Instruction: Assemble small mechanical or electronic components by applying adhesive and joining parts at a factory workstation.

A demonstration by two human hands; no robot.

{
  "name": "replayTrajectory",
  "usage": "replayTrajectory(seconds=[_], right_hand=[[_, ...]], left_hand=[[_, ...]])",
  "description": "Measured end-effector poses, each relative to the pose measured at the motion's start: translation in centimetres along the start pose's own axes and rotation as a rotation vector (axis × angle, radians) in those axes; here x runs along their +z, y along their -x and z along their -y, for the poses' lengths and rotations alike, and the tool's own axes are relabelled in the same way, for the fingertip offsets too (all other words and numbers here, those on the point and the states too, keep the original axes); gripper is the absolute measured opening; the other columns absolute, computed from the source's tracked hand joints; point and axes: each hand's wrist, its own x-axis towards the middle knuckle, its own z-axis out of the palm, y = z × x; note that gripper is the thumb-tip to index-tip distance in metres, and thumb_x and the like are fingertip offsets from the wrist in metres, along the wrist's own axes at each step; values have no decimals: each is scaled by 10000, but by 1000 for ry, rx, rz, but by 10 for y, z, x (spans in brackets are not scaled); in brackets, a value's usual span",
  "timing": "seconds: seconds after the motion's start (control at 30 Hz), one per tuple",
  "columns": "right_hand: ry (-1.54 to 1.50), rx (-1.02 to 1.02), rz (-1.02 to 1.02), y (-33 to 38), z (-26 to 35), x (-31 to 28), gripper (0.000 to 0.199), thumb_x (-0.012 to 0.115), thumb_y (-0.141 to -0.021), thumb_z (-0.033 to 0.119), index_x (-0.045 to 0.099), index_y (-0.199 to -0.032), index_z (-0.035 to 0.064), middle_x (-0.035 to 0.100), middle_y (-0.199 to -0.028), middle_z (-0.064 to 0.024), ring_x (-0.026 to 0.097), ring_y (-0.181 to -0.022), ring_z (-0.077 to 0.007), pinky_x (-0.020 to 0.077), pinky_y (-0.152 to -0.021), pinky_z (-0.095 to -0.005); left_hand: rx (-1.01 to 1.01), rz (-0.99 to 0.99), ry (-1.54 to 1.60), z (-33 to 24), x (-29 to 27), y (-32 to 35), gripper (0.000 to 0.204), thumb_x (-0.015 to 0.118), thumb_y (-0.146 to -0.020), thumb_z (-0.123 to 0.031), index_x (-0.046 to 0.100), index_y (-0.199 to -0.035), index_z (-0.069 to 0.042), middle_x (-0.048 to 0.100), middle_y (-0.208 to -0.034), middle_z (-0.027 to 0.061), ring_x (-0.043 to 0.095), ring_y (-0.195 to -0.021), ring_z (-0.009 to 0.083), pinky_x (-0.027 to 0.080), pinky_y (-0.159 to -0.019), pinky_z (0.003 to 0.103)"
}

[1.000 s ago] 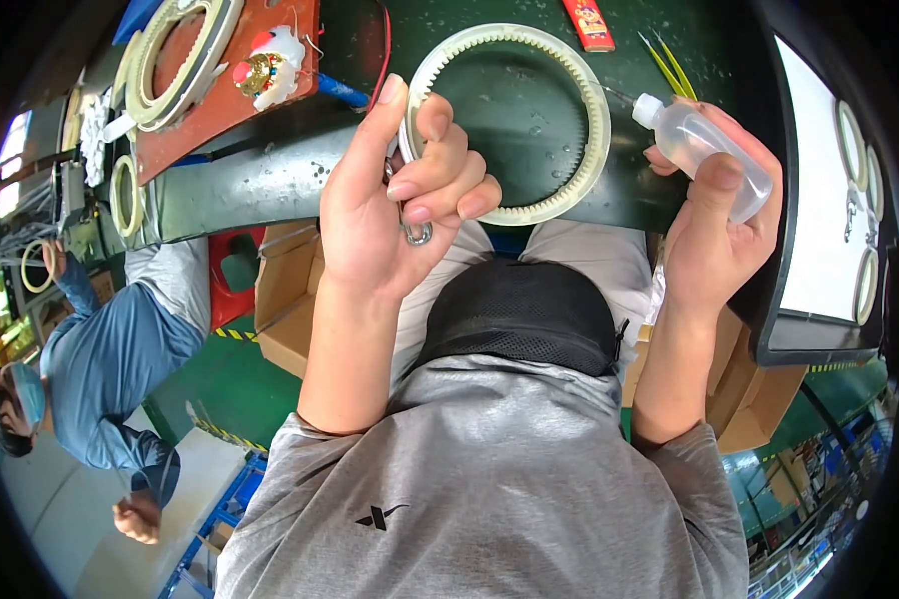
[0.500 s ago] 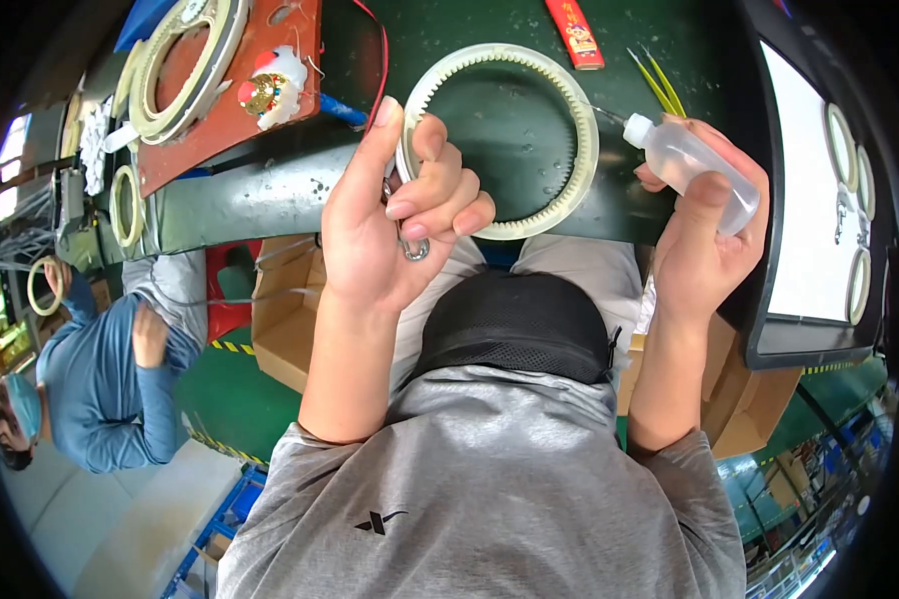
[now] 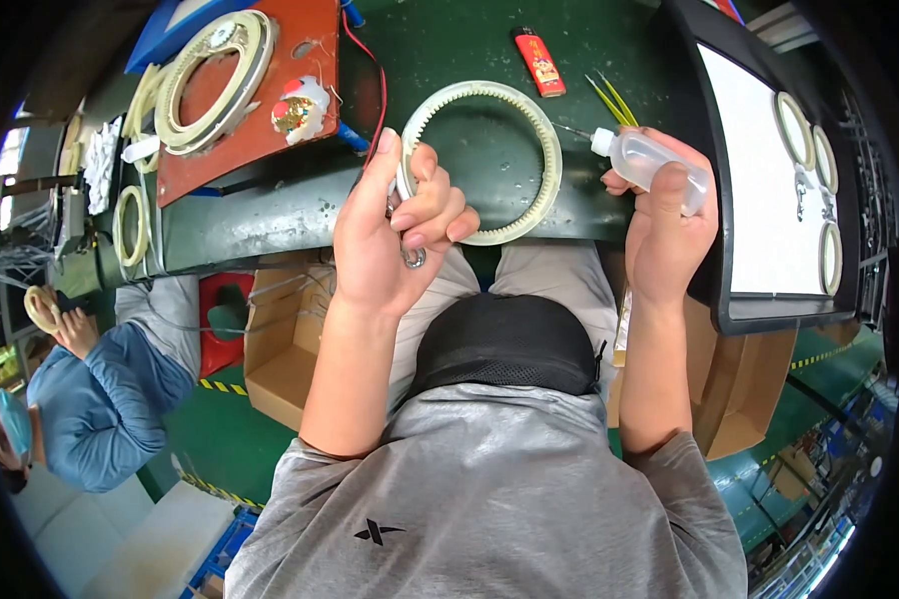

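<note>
My left hand (image 3: 390, 230) is closed on the left side of a pale toothed ring (image 3: 552, 165), which it holds up over the table edge. A small piece of metal hardware, like a chain link (image 3: 414, 256), pokes out beneath its fingers; the rest is hidden in the palm. In my right hand (image 3: 669, 220) is a clear squeeze bottle (image 3: 641, 160) with a white cap and a thin needle. The bottle is tilted, needle pointing left. Its tip is at the ring's upper right rim; whether they touch I cannot tell.
Beyond the hands lie a red lighter (image 3: 539, 65) and yellow tweezers (image 3: 614, 100). A white-surfaced black tray (image 3: 739, 220) with several rings is at right. A reddish board (image 3: 315, 45) carries another ring assembly at left. A co-worker (image 3: 110, 399) at far left holds rings.
The whole view has shifted, so the tray and both hands sit further left in it. My grips look the same. The co-worker's hands have come together at the rings.
</note>
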Motion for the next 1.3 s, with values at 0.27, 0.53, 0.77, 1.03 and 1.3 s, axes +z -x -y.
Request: replayTrajectory(seconds=[0.27,0.53,0.77,1.03,1.3], right_hand=[[-17,-56,14,0,-8,1,380,659,-972,276,580,-1137,-57,697,-1047,-192,696,-784,-216,571,-708,-300],[14,-106,-2,1,-11,1,368,687,-954,256,589,-1134,-49,704,-1026,-182,696,-780,-203,573,-696,-285],[12,-156,-6,-1,-15,1,376,689,-951,240,578,-1153,-57,697,-1044,-195,701,-810,-204,596,-703,-296],[11,-210,-6,-2,-15,0,400,687,-950,249,562,-1168,-62,692,-1047,-202,701,-842,-215,607,-706,-306],[22,-73,3,-2,-11,-12,635,430,-1027,524,542,-1204,-76,633,-1113,-266,628,-763,-229,514,-695,-328]], left_hand=[[-2,4,-43,3,-5,1,413,326,-1086,-388,564,-859,-138,279,-536,-97,258,-461,50,360,-591,261],[-10,32,-31,3,-7,-2,424,314,-1088,-393,576,-872,-139,286,-537,-101,258,-457,48,358,-590,255],[-24,46,-27,2,-7,-5,437,287,-1092,-389,574,-888,-130,292,-538,-105,261,-457,44,353,-591,249],[-20,44,-5,2,-8,-4,438,271,-1094,-385,566,-905,-122,295,-537,-104,266,-457,45,357,-593,252],[86,6,-54,10,9,10,446,271,-1091,-392,549,-903,-99,309,-527,-79,276,-457,51,366,-586,263]])
